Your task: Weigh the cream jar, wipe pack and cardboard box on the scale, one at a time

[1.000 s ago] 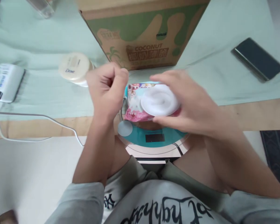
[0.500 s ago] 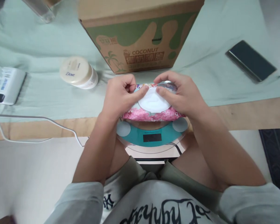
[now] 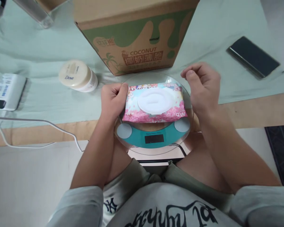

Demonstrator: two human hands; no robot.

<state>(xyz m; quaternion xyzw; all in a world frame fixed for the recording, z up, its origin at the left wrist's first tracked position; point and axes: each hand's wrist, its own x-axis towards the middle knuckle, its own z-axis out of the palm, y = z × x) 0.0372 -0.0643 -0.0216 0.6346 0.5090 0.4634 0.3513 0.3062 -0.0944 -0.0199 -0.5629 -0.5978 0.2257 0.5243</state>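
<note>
A pink and light-blue pack of wet wipes (image 3: 132, 110) with a closed white oval lid lies flat over a round glass scale (image 3: 153, 143). The scale has a teal panel with a dark display and overhangs the table's front edge. My left hand (image 3: 113, 100) is closed on the pack's left end, thumb on top. To the right of the pack and slightly above it, my right hand (image 3: 202, 86) is raised and apart from it. Its fingers are curled in with the thumb against the forefinger, and nothing shows in them.
A cardboard box (image 3: 142, 41) printed COCONUT stands behind the scale. A Dove jar (image 3: 77, 75) and a white device (image 3: 9, 91) with a white cable (image 3: 44, 120) are on the left. A dark phone (image 3: 253, 56) lies on the right. Pale green cloth (image 3: 210, 41) covers the table.
My right hand has let go of the wipes pack and moved right. My left hand has shifted left to the pack's end. More of the lid and the glass scale now shows.
</note>
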